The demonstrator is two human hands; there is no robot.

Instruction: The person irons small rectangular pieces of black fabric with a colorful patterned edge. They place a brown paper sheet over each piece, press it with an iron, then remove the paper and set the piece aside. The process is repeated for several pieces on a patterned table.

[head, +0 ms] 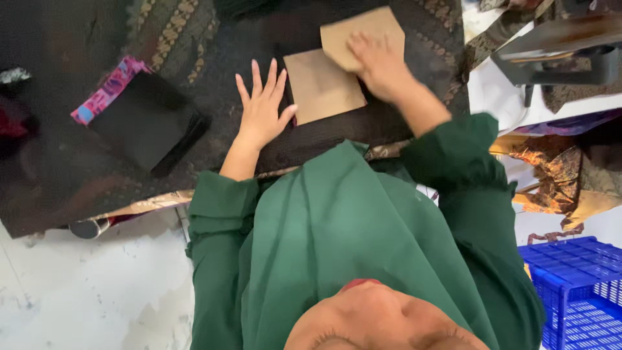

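Flat on dark patterned cloth (402,116): left hand (261,110), fingers spread, empty, edging a square brown paper piece (322,87) to steady it. Right hand (376,61) pressing open-palmed on a second, angled brown piece (363,29) overlapping the first, gripping nothing. Plain, creased kraft-coloured sheets. Nearby, a black stack (146,120).
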